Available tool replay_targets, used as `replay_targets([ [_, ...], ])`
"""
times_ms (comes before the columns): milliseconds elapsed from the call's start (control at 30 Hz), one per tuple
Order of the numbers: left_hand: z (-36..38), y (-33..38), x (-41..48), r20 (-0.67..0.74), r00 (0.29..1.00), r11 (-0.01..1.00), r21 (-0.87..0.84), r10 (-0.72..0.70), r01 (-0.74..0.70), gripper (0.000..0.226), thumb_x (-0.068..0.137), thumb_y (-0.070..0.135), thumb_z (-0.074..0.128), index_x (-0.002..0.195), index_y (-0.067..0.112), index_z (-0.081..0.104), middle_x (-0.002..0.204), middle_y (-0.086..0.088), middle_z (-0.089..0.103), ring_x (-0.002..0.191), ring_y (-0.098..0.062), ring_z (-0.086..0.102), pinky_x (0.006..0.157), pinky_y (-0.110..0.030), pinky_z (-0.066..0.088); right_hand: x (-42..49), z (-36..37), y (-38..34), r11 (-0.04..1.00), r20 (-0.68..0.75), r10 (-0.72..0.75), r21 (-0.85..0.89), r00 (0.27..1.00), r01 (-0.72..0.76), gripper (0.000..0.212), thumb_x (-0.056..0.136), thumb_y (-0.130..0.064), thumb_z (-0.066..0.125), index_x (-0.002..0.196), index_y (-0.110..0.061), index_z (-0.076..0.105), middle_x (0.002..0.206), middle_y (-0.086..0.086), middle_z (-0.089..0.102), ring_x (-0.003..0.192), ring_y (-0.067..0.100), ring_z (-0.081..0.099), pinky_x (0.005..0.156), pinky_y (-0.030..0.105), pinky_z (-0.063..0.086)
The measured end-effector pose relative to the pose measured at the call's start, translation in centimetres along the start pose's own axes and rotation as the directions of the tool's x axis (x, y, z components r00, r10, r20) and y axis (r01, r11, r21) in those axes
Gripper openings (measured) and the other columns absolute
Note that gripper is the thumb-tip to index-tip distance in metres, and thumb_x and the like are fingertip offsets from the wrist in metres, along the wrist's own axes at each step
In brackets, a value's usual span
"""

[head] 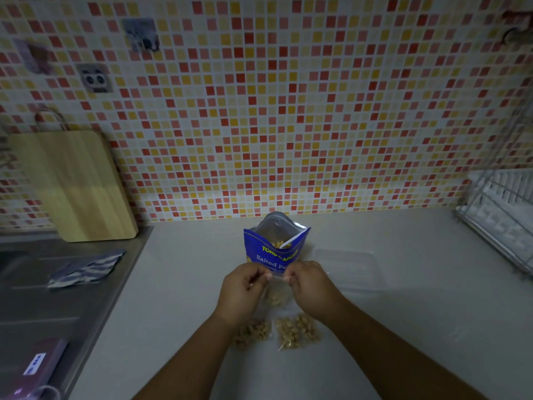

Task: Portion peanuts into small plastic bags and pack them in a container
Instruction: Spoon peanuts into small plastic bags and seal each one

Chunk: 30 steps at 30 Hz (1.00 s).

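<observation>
A blue salted-peanut pouch (275, 243) stands open on the counter with a white spoon handle (288, 242) sticking out of it. In front of it, my left hand (242, 290) and my right hand (310, 287) each pinch one end of the top edge of a small clear bag (275, 295) holding peanuts. It hangs between them just above the counter. Two filled small bags (253, 332) (297, 330) lie side by side on the counter below my hands. A clear plastic container (349, 269) sits to the right of the pouch.
A steel sink area (57, 298) with a blue striped cloth (86, 268) lies left. A wooden cutting board (75, 186) leans on the tiled wall. A white dish rack (501, 215) stands at the far right. A purple packet (40, 365) lies at bottom left.
</observation>
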<state>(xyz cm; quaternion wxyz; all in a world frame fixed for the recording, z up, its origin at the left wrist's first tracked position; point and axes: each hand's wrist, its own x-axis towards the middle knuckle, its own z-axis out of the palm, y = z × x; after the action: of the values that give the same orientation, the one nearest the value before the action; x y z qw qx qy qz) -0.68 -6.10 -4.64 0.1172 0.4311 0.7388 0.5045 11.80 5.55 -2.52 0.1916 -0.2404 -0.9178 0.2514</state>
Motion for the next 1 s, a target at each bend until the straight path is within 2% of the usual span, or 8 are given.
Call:
replay_targets([
  [133, -0.3, -0.3, -0.2, 0.01, 0.999, 0.998, -0.062, -0.032, 0.032, 0.012, 0.081, 0.027, 0.062, 0.072, 0.035, 0.062, 0.079, 0.003, 0.068, 0.075, -0.006, 0.061, 0.069, -0.02, 0.048, -0.1, -0.1, 0.6, 0.985, 0.079, 0.071, 0.151, 0.994, -0.083, 0.01, 0.086, -0.011, 0.058, 0.086, -0.007, 0.068, 0.082, 0.003, 0.062, 0.078, 0.013, 0.055, 0.062, 0.013, 0.037],
  [233, -0.3, -0.4, -0.5, 0.041, 0.996, 0.994, -0.08, -0.078, 0.081, 0.008, 0.079, 0.028, 0.06, 0.072, 0.028, 0.064, 0.073, 0.002, 0.066, 0.067, -0.004, 0.059, 0.064, -0.021, 0.047, 0.0, 0.3, 0.9, 0.984, 0.145, 0.089, 0.14, 0.985, -0.11, 0.008, 0.086, -0.011, 0.06, 0.087, -0.01, 0.068, 0.08, -0.006, 0.057, 0.073, 0.007, 0.05, 0.06, 0.001, 0.032],
  [367, 0.1, -0.8, -0.9, 0.119, 0.962, 0.947, -0.182, -0.244, 0.263, 0.013, 0.087, 0.019, 0.061, 0.075, 0.014, 0.063, 0.061, 0.001, 0.06, 0.053, -0.009, 0.054, 0.059, -0.027, 0.047, 0.2, 0.3, 1.4, 0.936, 0.236, 0.191, 0.248, 0.953, -0.249, 0.016, 0.086, -0.013, 0.063, 0.077, -0.026, 0.065, 0.075, -0.009, 0.062, 0.07, 0.001, 0.056, 0.063, 0.003, 0.037],
  [467, 0.7, -2.3, -1.3, 0.123, 0.907, 0.889, -0.184, -0.403, 0.42, 0.015, 0.092, 0.014, 0.055, 0.078, 0.012, 0.059, 0.06, -0.001, 0.055, 0.048, -0.012, 0.05, 0.051, -0.026, 0.044, 0.0, 0.7, 3.2, 0.932, 0.221, 0.335, 0.066, 0.916, -0.356, 0.016, 0.09, -0.018, 0.057, 0.099, -0.011, 0.069, 0.1, 0.004, 0.069, 0.096, 0.017, 0.063, 0.075, 0.017, 0.043],
  [600, 1.9, -4.4, -1.4, 0.057, 0.89, 0.892, 0.041, -0.453, 0.451, 0.021, 0.094, 0.019, 0.049, 0.074, 0.019, 0.055, 0.065, -0.006, 0.06, 0.052, -0.022, 0.057, 0.055, -0.034, 0.048, -1.4, 2.8, 4.5, 0.842, 0.261, 0.531, -0.269, 0.806, -0.468, 0.024, 0.092, -0.036, 0.049, 0.095, -0.014, 0.058, 0.118, 0.014, 0.062, 0.11, 0.026, 0.059, 0.082, 0.032, 0.045],
  [700, 2.9, -5.1, -1.4, 0.013, 0.93, 0.889, 0.301, -0.367, 0.346, 0.015, 0.093, 0.017, 0.048, 0.085, 0.011, 0.06, 0.086, -0.012, 0.065, 0.08, -0.027, 0.062, 0.065, -0.028, 0.04, -2.3, 4.6, 5.1, 0.824, 0.217, 0.542, -0.325, 0.812, -0.463, 0.042, 0.09, -0.043, 0.048, 0.117, -0.011, 0.053, 0.126, 0.011, 0.055, 0.121, 0.026, 0.051, 0.095, 0.03, 0.043],
  [800, 3.5, -5.6, -1.2, -0.006, 0.941, 0.848, 0.433, -0.338, 0.307, 0.017, 0.089, 0.015, 0.047, 0.092, 0.004, 0.06, 0.098, -0.016, 0.064, 0.092, -0.031, 0.059, 0.072, -0.031, 0.038, -2.5, 5.4, 5.2, 0.818, 0.165, 0.564, -0.247, 0.809, -0.52, 0.041, 0.088, -0.038, 0.052, 0.119, -0.011, 0.054, 0.125, 0.01, 0.058, 0.119, 0.026, 0.053, 0.096, 0.029, 0.043],
  [1000, 4.0, -6.7, -1.5, 0.03, 0.94, 0.765, 0.591, -0.339, 0.257, 0.026, 0.091, 0.023, 0.044, 0.111, 0.01, 0.055, 0.111, -0.013, 0.06, 0.103, -0.03, 0.055, 0.086, -0.035, 0.039, -2.5, 5.6, 5.5, 0.772, 0.16, 0.632, -0.035, 0.759, -0.635, 0.029, 0.084, -0.026, 0.058, 0.11, -0.015, 0.058, 0.116, 0.006, 0.064, 0.111, 0.023, 0.059, 0.094, 0.025, 0.044],
])
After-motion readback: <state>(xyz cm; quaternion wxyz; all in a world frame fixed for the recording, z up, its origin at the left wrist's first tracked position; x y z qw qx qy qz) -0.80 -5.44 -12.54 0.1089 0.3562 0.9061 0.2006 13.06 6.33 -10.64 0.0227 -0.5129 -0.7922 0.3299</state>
